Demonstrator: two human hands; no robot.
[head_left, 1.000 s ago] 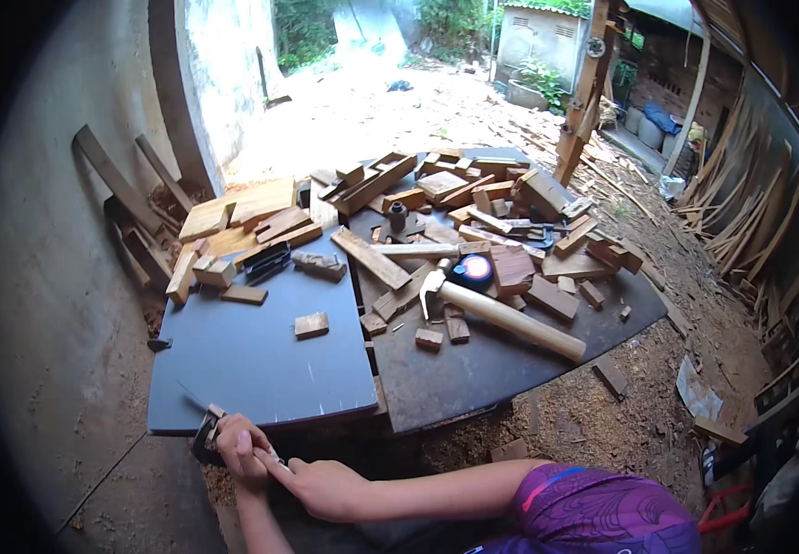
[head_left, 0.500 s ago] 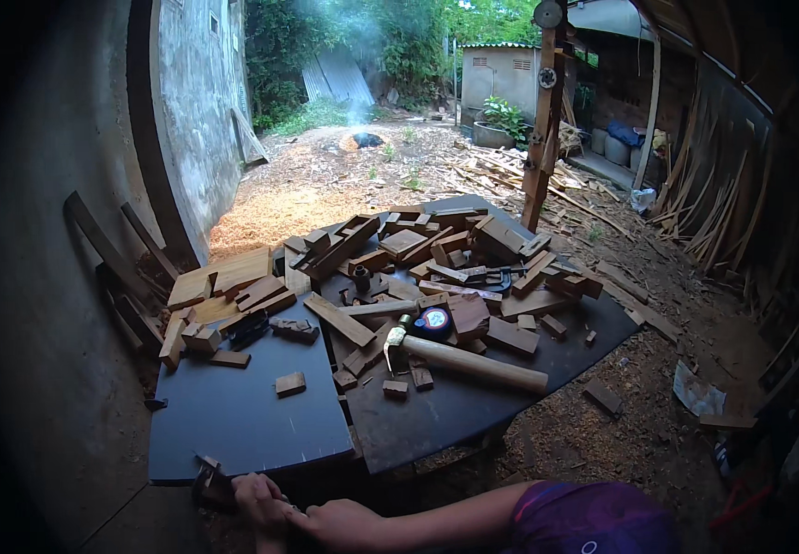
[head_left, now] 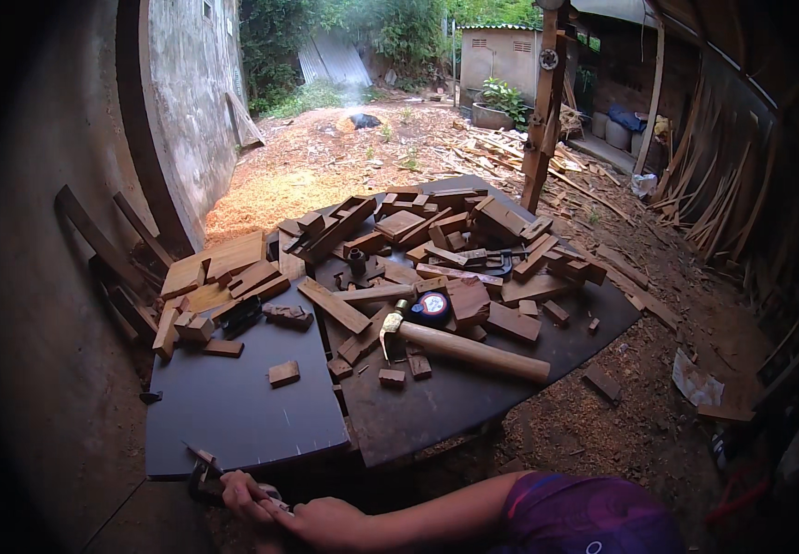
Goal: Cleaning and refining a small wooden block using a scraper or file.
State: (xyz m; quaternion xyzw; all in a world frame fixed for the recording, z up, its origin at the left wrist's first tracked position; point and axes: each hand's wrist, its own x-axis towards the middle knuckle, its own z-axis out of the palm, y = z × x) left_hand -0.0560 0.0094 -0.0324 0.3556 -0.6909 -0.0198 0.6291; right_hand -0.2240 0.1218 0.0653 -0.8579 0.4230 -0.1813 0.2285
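Both left hand (head_left: 244,497) and right hand (head_left: 327,522) are beside the dark clamp (head_left: 199,486) at the near-left corner of the counter (head_left: 233,415), left grip curled narrow, right grip's state I cannot tell.

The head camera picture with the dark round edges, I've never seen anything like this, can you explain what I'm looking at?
There's no machine here: the hands belong to a person wearing a wide fisheye camera on the head. It looks down and outward, so straight edges bend near the rim.

Two dark, flat panels form the work surface. On them lie a heap of brown wooden blocks, a hammer with a long, pale wooden handle and a round, dark tape measure with a white centre.

At the bottom, the left hand and right hand are close together, beside a dark, clamp-like tool at the near edge. Exactly what the fingers hold is too hard to make out.
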